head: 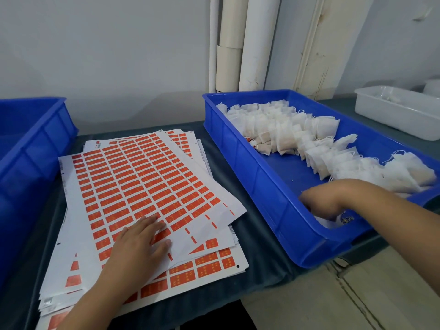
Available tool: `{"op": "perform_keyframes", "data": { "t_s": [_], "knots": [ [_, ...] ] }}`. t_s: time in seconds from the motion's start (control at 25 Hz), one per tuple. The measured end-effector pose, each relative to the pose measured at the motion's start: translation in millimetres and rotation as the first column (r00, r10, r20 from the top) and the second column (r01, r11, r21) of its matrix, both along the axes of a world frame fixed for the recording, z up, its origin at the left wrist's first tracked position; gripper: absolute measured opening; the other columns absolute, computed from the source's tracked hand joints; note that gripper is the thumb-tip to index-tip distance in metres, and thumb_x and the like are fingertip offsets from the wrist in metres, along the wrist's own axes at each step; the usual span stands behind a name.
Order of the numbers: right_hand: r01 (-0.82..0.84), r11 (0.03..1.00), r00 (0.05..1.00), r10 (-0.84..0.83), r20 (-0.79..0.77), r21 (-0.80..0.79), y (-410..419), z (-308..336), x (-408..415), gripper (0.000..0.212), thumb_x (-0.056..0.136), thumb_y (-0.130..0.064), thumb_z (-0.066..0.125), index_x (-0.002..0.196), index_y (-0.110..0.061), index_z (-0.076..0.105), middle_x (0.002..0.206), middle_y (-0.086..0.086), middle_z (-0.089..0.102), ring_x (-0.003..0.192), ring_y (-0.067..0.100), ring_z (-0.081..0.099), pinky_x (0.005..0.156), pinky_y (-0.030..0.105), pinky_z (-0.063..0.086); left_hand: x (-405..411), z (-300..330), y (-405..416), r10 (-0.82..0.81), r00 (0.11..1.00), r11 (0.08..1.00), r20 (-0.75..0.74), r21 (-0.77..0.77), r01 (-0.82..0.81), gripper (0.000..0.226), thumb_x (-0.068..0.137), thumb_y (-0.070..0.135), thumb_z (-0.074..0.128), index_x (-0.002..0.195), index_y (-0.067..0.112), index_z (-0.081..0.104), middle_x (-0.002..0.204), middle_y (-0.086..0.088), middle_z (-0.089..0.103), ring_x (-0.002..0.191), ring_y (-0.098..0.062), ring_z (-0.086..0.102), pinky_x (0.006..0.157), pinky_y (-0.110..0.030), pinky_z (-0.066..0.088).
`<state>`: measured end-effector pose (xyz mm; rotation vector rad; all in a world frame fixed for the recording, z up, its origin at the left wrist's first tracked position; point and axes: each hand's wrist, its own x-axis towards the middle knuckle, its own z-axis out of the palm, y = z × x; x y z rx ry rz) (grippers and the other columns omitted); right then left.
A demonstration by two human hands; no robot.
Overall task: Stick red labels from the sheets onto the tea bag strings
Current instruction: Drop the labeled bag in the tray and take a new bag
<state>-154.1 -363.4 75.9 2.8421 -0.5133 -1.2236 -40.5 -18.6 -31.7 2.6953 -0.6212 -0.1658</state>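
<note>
Left hand (pixel 140 244) spread flat on the label sheets (pixel 142 186); right hand (pixel 320 204) down in the blue tray (pixel 266 191) of tea bags (pixel 309 139).

The sheets lie fanned in a loose stack on the dark desk (pixel 259 239), their lower corners overhanging its near edge. A second blue tray (pixel 31 148), cut off at the left, flanks the stack; a bare strip of desk separates stack and tea bag tray. The right hand's fingers curl behind the tray's near wall, so I cannot tell whether they hold anything. A white tub (pixel 400 110) sits far right, partly out of view.
</note>
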Motion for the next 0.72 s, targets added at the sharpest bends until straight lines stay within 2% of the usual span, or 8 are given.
{"op": "perform_keyframes", "data": {
  "t_s": [0.08,0.16,0.24,0.28,0.4,0.52,0.6,0.72],
  "knots": [
    [-0.025,0.999,0.995,0.021,0.100,0.047,4,5,-2,0.029,0.088,-0.008,0.050,0.074,-0.032,0.058,0.081,-0.007,0.060,0.074,0.017,0.060,0.068,0.032,0.053,0,0,0,-0.002,1.000,1.000,-0.005,0.001,0.002,0.053,0.089,0.056,0.044,0.138,0.037,0.038,0.150,0.017,0.030,0.138,-0.012,0.030,0.114,-0.038,0.025],
    [0.056,0.983,0.983,-0.085,0.164,0.174,3,17,-6,0.017,0.091,-0.015,0.053,0.087,-0.026,0.066,0.083,-0.009,0.060,0.074,0.012,0.058,0.065,0.024,0.055,0,1,1,-0.004,1.000,1.000,-0.012,-0.006,0.003,0.053,0.089,0.056,0.044,0.138,0.037,0.038,0.150,0.017,0.030,0.138,-0.012,0.030,0.114,-0.039,0.025],
    [0.153,0.936,0.977,-0.190,0.091,0.316,5,31,-15,0.018,0.091,-0.023,0.054,0.103,-0.028,0.066,0.097,-0.012,0.062,0.091,0.011,0.061,0.072,0.027,0.058,0,2,1,-0.005,1.000,1.000,-0.012,-0.011,0.005,0.052,0.089,0.055,0.044,0.138,0.037,0.038,0.150,0.017,0.030,0.138,-0.012,0.030,0.114,-0.039,0.025],
    [0.158,0.923,0.982,-0.183,0.039,0.351,6,36,-19,0.019,0.090,-0.027,0.055,0.106,-0.033,0.065,0.103,-0.015,0.062,0.096,0.009,0.060,0.077,0.028,0.058,0,2,1,-0.005,1.000,1.000,-0.009,-0.014,0.005,0.052,0.089,0.055,0.044,0.138,0.037,0.039,0.150,0.017,0.030,0.138,-0.012,0.030,0.114,-0.038,0.025],
    [0.081,0.946,0.997,-0.078,-0.024,0.314,10,49,-31,0.022,0.088,-0.035,0.058,0.109,-0.038,0.062,0.105,-0.017,0.064,0.086,0.003,0.061,0.079,0.023,0.053,0,2,1,-0.005,1.000,1.000,-0.011,-0.024,0.004,0.051,0.089,0.054,0.045,0.137,0.037,0.040,0.149,0.016,0.031,0.137,-0.012,0.031,0.114,-0.038,0.025],
    [0.132,0.910,0.988,-0.151,0.019,0.393,3,58,-42,0.024,0.087,-0.047,0.058,0.103,-0.034,0.069,0.099,-0.019,0.068,0.088,0.000,0.062,0.078,0.017,0.050,1,1,1,-0.007,1.000,1.000,-0.024,-0.021,0.007,0.052,0.089,0.055,0.045,0.138,0.037,0.039,0.150,0.016,0.030,0.137,-0.013,0.031,0.114,-0.039,0.026],
    [0.115,0.882,0.988,-0.148,0.036,0.458,2,62,-49,0.019,0.083,-0.040,0.065,0.099,-0.034,0.072,0.099,-0.018,0.070,0.093,0.000,0.063,0.080,0.014,0.048,2,1,2,-0.007,0.999,1.000,-0.033,-0.017,0.006,0.052,0.089,0.055,0.044,0.138,0.037,0.038,0.150,0.016,0.029,0.138,-0.013,0.030,0.114,-0.039,0.025],
    [0.084,0.866,0.974,-0.175,0.141,0.494,1,60,-52,0.008,0.080,-0.024,0.072,0.086,-0.029,0.076,0.091,-0.012,0.073,0.088,0.000,0.065,0.074,0.008,0.045,1,1,1,-0.008,1.000,1.000,-0.024,-0.010,0.007,0.053,0.090,0.055,0.044,0.139,0.037,0.038,0.150,0.016,0.029,0.138,-0.013,0.029,0.113,-0.039,0.024]
  ]
}}
